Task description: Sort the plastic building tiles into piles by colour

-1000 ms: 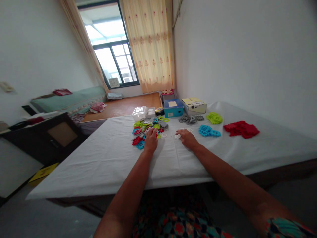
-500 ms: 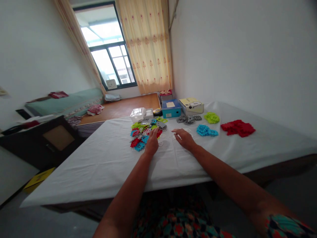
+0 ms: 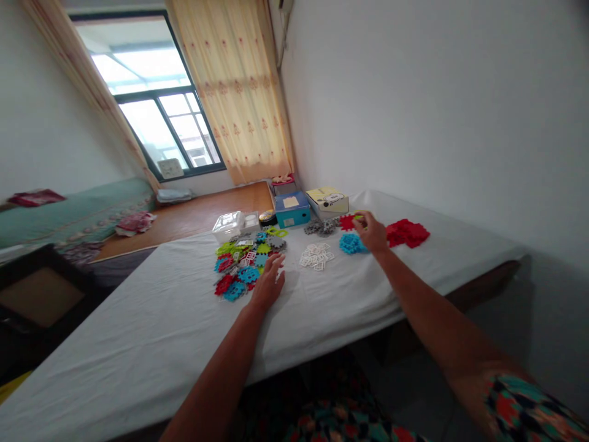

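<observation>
My left hand [image 3: 269,279] lies flat and open on the white tablecloth [image 3: 161,331], its fingertips at the near right edge of a mixed pile of coloured toothed plastic pieces [image 3: 242,267]. My right hand [image 3: 370,232] reaches far right, between a blue pile [image 3: 350,244] and a red pile [image 3: 407,233]. Its fingers are pinched on a red piece [image 3: 346,221], and a bit of green shows at the fingertips. A small heap of white pieces [image 3: 316,256] lies between my two hands. Grey pieces [image 3: 319,228] sit behind it.
At the back of the table stand a blue box [image 3: 292,209], a cream box [image 3: 327,199] and a clear plastic container [image 3: 227,225]. The wall runs along the right side. A window, curtains and a green bed are at the far left.
My right hand has left the white pieces and moved right and back to the sorted piles, now with a red piece. My left hand drew slightly back from the mixed pile. The view swung.
</observation>
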`<state>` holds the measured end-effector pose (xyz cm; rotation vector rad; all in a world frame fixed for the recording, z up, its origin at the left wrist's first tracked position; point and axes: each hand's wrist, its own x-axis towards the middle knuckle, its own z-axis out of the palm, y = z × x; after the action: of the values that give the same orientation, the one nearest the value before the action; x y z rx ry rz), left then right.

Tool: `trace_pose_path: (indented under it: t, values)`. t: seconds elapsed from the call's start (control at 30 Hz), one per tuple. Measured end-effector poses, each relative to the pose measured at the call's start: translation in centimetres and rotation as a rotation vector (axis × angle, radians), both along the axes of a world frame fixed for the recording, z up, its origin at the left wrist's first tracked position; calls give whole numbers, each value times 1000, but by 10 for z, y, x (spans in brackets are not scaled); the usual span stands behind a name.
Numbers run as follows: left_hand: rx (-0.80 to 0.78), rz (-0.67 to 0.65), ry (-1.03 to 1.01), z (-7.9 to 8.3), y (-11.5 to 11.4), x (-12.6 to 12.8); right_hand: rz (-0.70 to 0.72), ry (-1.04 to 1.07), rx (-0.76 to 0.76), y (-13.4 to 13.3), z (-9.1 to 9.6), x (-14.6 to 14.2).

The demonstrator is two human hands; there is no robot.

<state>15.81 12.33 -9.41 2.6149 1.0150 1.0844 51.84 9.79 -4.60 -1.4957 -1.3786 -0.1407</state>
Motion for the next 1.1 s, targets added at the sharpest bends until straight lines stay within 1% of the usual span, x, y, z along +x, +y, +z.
trace_pose_path:
  t: [0.03, 0.1, 0.13, 0.17, 0.2, 0.27, 0.3, 0.37, 0.43, 0.47, 0.5, 0.57, 0.63, 0.67, 0.7, 0.77, 0.8, 0.87, 0.93, 1.0, 1.1]
  values:
    - [0, 7, 4, 0, 1, 0, -143, 40, -34, -4, 0, 29]
    - [7, 13, 34, -1, 1, 2, -370, 79, -99, -13, -5, 82]
    - [14, 11, 55, 0, 1, 3, -461, 91, -127, -18, -10, 104]
    - [23, 9, 76, 0, 1, 5, -520, 95, -162, -23, -16, 123]
    - [33, 5, 97, 0, 0, 6, -553, 92, -195, -28, -23, 138]
    - [48, 5, 126, -1, 1, 6, -548, 62, -248, -34, -34, 156]
    - [50, 8, 138, -1, 1, 6, -535, 37, -255, -36, -38, 159]
    - [37, 16, 164, -2, 1, 5, -543, -2, -222, -36, -41, 157]
    - [8, 20, 195, -3, 0, 5, -567, -28, -144, -32, -35, 142]
    - [-5, 18, 215, -3, -1, 5, -547, -46, -99, -29, -29, 130]
    - [-16, 10, 239, -2, -3, 6, -481, -75, -58, -25, -22, 115]
    - [-23, -22, 315, 3, -7, 8, -257, -164, -2, -15, -6, 77]
    - [-18, -29, 420, 11, -8, 9, -18, -250, 4, -5, 11, 32]
    - [-16, -1, 468, 15, -7, 9, 73, -281, -5, 0, 18, 8]
    - [-21, 59, 505, 21, -5, 8, 172, -309, -20, 4, 24, -16]
    - [-49, 234, 537, 31, 4, 4, 330, -364, -46, 10, 31, -61]
    - [-66, 322, 535, 35, 10, 0, 382, -392, -65, 12, 31, -81]
    - [-96, 463, 517, 40, 23, -9, 431, -450, -116, 15, 26, -114]
    - [-117, 545, 504, 40, 33, -17, 437, -497, -179, 16, 15, -137]
    - [-135, 601, 494, 34, 38, -22, 437, -529, -238, 16, -1, -150]
    - [-130, 679, 441, 21, 39, -23, 449, -560, -314, 17, -21, -156]
